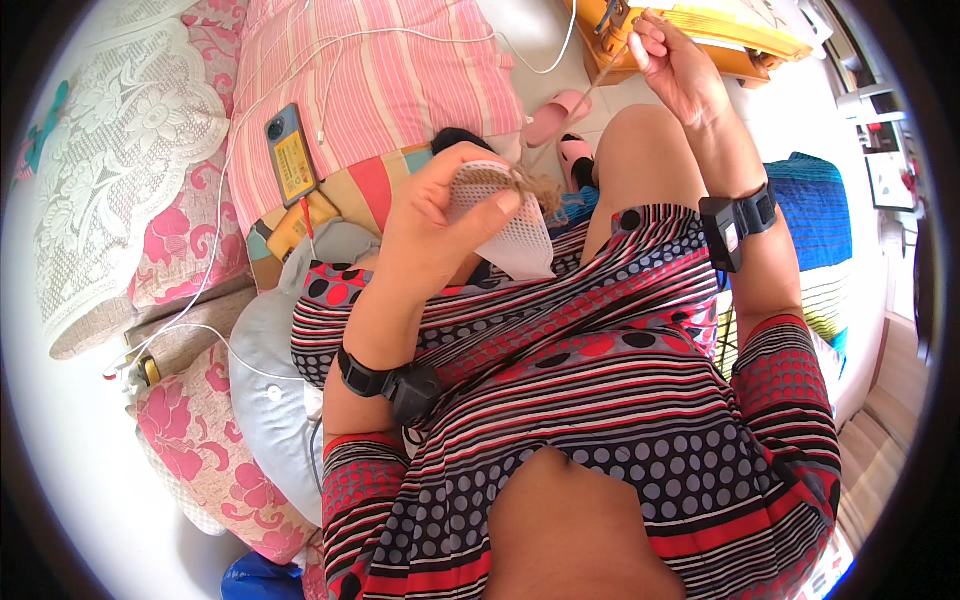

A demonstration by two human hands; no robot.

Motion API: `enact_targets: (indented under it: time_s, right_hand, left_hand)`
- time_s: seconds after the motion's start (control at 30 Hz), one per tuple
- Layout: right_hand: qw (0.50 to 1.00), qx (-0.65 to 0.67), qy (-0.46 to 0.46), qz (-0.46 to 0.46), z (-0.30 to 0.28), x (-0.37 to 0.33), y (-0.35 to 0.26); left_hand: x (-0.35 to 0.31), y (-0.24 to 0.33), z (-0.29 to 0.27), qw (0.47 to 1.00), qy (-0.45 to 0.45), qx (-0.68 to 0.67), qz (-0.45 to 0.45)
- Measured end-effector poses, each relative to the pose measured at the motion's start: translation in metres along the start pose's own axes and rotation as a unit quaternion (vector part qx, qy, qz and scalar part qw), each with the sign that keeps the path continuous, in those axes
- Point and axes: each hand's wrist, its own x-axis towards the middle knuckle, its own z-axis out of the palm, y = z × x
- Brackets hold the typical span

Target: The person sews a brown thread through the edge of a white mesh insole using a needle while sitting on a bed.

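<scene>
My left hand [432,222] grips a white plastic mesh sheet [517,243] with a curved shape, held above my lap. Its thumb presses on the near face, close to the upper edge. Brown yarn [543,192] is worked along that edge and bunches loosely beside the thumb. From there a brown strand [590,95] runs up and to the right, pulled fairly straight. At its far end my right hand [685,80] is raised over my knee, thumb and fingers pinched on the strand. Whether a needle is in that pinch cannot be made out.
A phone [290,155] on a cable lies against a pink striped cushion [375,85] at the left. A yellow wooden piece of furniture [720,35] stands beyond my right hand. Pink slippers [556,118] are on the floor. White cables cross the cushions.
</scene>
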Motion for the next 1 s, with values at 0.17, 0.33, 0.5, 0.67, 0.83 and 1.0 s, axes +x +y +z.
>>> enact_targets:
  time_s: [0.17, 0.33, 0.5, 0.67, 0.83, 1.0]
  right_hand:
    - [0.819, -0.554, 0.025, -0.148, 0.046, -0.035, 0.026]
    - [0.763, -0.623, -0.134, -0.109, 0.079, -0.067, 0.091]
    - [0.705, -0.643, -0.209, -0.212, 0.087, -0.06, 0.112]
    - [0.611, -0.716, -0.218, -0.257, 0.091, -0.067, 0.101]
    - [0.824, -0.533, -0.184, 0.054, 0.098, -0.088, 0.08]
    - [0.685, -0.658, -0.296, 0.096, 0.099, -0.1, 0.061]
  left_hand:
    - [0.001, 0.003, -0.007, 0.994, 0.085, -0.039, 0.049]
    - [0.004, 0.0, -0.007, 0.99, 0.129, 0.01, 0.052]
    - [0.004, 0.001, -0.01, 0.986, 0.139, 0.055, 0.067]
    - [0.005, 0.001, -0.01, 0.989, 0.125, 0.059, 0.042]
    - [0.007, 0.002, -0.017, 0.985, 0.146, 0.088, 0.029]
    - [0.006, -0.005, -0.011, 0.986, 0.128, 0.099, 0.032]
